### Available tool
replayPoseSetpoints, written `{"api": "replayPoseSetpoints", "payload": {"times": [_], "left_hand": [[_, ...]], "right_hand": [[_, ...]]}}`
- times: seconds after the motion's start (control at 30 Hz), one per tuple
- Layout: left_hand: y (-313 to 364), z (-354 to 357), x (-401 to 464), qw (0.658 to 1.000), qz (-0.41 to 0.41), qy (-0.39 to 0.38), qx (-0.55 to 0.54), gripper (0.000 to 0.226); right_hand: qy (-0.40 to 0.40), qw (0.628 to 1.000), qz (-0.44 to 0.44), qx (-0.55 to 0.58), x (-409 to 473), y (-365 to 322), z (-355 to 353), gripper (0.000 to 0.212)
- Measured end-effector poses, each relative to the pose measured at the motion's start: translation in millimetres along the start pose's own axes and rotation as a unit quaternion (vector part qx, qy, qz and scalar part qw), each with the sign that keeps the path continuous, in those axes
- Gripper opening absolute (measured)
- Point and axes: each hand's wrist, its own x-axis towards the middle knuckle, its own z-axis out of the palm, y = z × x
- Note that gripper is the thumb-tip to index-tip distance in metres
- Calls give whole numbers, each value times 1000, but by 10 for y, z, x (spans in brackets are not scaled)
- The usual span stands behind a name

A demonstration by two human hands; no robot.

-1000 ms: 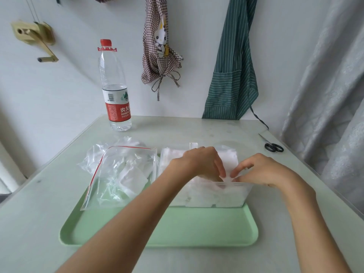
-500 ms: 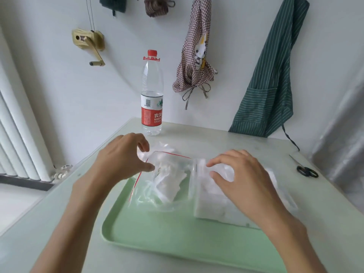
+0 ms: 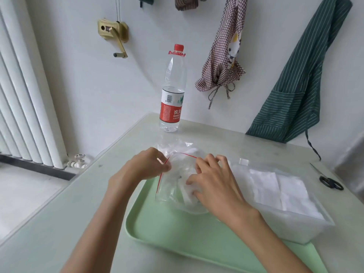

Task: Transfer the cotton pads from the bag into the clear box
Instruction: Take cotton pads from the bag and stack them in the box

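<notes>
Zip bag, clear plastic with a red seal line, sits at the near-left part of the green tray, mouth held open. Left hand pinches the bag's left rim at the red line, thumb and fingers pressed together on the film. Right hand reaches into the mouth, fingers curled among the cotton pads inside; whether they actually clamp a pad, cannot tell through the crumpled film. Clear box stands just right of the bag, on the tray, already holding flat white pads in neat layers. Handling judgement: pads are very light, soft, compressible and slightly clingy; they probably fold or bunch if grabbed by a corner, so a flat pinch across a small stack looks best. The bag film is thin, limp and slippery; it needs a firm hold at the stiffer seal strip or the mouth collapses. Hidden or unclear: pad count left in the bag, right fingertips, and the bag's far side against the crumpled plastic behind it. The box's near right corner meets the frame edge.
</notes>
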Motion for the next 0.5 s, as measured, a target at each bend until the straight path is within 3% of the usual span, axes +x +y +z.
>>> {"api": "replayPoseSetpoints", "payload": {"times": [0.13, 0.3, 0.5], "left_hand": [[24, -31, -30, 999, -1, 26, 23, 11], [116, -72, -59, 996, 25, 85, 29, 22], [126, -43, -59, 997, 35, 66, 28, 23]], "right_hand": [[38, 997, -3, 70, -75, 42, -12, 26], [17, 996, -9, 92, -167, 73, 17, 36], [-82, 993, -62, 55, -27, 20, -59, 24]]}}
